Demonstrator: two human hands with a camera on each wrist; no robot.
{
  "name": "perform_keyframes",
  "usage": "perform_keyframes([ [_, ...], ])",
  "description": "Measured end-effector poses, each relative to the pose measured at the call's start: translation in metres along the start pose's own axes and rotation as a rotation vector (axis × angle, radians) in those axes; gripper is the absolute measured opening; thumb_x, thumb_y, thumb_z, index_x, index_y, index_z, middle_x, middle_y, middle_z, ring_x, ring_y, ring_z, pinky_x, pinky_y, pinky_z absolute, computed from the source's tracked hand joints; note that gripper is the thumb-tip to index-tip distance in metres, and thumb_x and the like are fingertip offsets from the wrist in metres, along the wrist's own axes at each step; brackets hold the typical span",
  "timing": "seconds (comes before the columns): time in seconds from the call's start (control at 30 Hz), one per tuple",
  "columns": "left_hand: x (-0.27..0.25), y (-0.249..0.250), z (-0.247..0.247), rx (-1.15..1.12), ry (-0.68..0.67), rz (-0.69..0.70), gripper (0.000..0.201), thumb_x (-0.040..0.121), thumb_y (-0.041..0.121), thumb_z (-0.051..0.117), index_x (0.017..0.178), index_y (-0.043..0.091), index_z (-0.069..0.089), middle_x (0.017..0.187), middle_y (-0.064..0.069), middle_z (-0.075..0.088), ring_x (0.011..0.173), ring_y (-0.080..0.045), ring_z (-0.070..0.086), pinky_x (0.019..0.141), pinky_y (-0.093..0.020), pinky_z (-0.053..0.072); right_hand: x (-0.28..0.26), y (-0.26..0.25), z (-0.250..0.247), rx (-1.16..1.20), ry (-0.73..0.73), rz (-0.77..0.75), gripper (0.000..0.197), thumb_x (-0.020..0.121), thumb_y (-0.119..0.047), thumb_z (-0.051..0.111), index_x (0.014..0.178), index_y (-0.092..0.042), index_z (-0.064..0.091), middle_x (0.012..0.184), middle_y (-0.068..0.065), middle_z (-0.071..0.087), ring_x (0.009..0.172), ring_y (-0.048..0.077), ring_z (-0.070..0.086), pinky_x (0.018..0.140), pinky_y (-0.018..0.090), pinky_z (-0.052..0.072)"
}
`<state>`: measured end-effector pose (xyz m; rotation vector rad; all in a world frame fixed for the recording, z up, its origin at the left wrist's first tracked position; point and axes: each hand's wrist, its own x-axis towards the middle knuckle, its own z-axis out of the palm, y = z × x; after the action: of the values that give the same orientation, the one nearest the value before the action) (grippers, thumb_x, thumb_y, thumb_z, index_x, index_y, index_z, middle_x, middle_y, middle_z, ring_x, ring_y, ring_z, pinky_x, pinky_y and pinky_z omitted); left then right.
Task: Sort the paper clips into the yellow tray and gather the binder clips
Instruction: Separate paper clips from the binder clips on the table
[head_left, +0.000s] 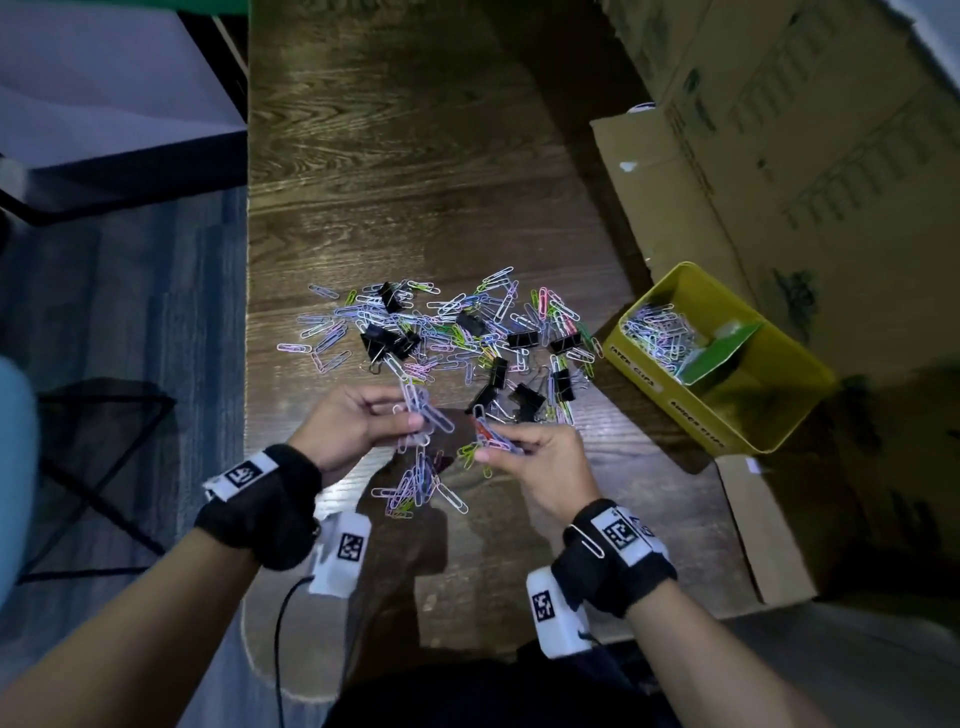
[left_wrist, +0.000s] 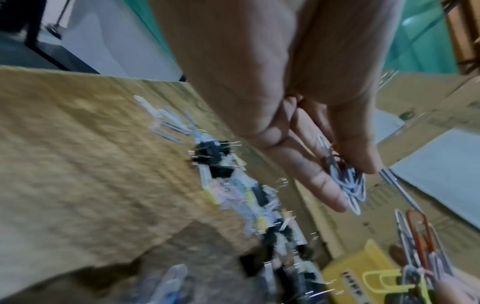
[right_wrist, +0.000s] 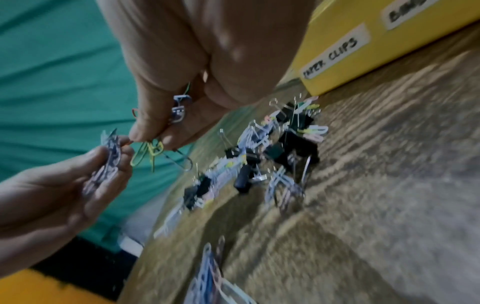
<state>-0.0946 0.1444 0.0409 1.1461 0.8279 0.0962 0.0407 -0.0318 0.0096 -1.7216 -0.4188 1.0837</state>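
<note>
A mixed heap of coloured paper clips (head_left: 447, 322) and black binder clips (head_left: 387, 340) lies on the wooden table (head_left: 415, 182). My left hand (head_left: 358, 423) pinches a bunch of pale paper clips (head_left: 426, 410) above the table's near side; the same bunch (left_wrist: 348, 181) shows between its thumb and fingers. My right hand (head_left: 530, 452) pinches another bunch with orange and green clips (head_left: 488, 439), seen close up as paper clips (right_wrist: 153, 148). A small pile of paper clips (head_left: 421, 488) lies below the hands. The yellow tray (head_left: 691, 410) stands at the right and holds paper clips (head_left: 657, 330).
Cardboard boxes (head_left: 805, 130) crowd the table's right side behind and beside the tray. A green card (head_left: 722, 351) stands as a divider inside the tray. The table's left edge (head_left: 248, 312) drops to a blue floor with a black wire stand (head_left: 98, 467). One paper clip (head_left: 587, 540) clings to my right wristband.
</note>
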Motion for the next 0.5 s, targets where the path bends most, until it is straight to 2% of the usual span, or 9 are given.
perform_keyframes([
  [0.1,0.017,0.034,0.04,0.03,-0.109,0.046,0.028,0.063,0.003,0.07,0.086,0.017,0.076,0.083,-0.006,0.075,0.072,-0.017,0.07,0.063,-0.024,0.057,-0.011,-0.021,-0.03,0.179,0.125,-0.054,0.031,0.064,-0.001,0.081,0.085,-0.023,0.074,0.084,-0.012,0.073,0.084,0.004,0.069,0.084,0.026,0.056],
  [0.13,0.024,0.044,0.056,0.029,-0.145,0.059,0.028,0.063,0.005,0.07,0.087,0.017,0.075,0.084,-0.006,0.075,0.073,-0.016,0.07,0.063,-0.023,0.056,-0.016,-0.03,-0.042,0.218,0.167,-0.09,0.032,0.065,0.004,0.079,0.085,-0.021,0.073,0.082,-0.015,0.072,0.082,0.002,0.068,0.083,0.023,0.055],
  [0.23,0.052,0.068,0.111,-0.043,-0.258,0.063,0.03,0.063,0.001,0.068,0.092,0.009,0.07,0.081,-0.007,0.074,0.073,-0.017,0.07,0.064,-0.026,0.058,-0.023,-0.049,-0.077,0.302,0.3,-0.189,0.033,0.063,0.003,0.079,0.088,-0.018,0.072,0.081,-0.012,0.073,0.08,0.004,0.068,0.083,0.023,0.055],
  [0.33,0.09,0.076,0.167,-0.022,-0.306,0.033,0.025,0.071,-0.007,0.066,0.092,0.006,0.068,0.076,-0.006,0.073,0.067,-0.016,0.068,0.067,-0.026,0.057,-0.026,-0.062,-0.109,0.391,0.394,-0.24,0.037,0.06,-0.007,0.078,0.097,-0.011,0.073,0.088,0.0,0.075,0.082,0.012,0.066,0.086,0.031,0.055],
  [0.5,0.15,0.054,0.228,0.323,-0.152,0.072,0.014,0.073,-0.003,0.072,0.082,0.007,0.071,0.063,-0.003,0.066,0.052,-0.011,0.059,0.052,-0.023,0.052,-0.012,-0.071,-0.155,0.333,0.489,-0.286,0.036,0.072,0.007,0.073,0.107,0.0,0.067,0.09,-0.006,0.074,0.082,0.008,0.066,0.082,0.023,0.055],
])
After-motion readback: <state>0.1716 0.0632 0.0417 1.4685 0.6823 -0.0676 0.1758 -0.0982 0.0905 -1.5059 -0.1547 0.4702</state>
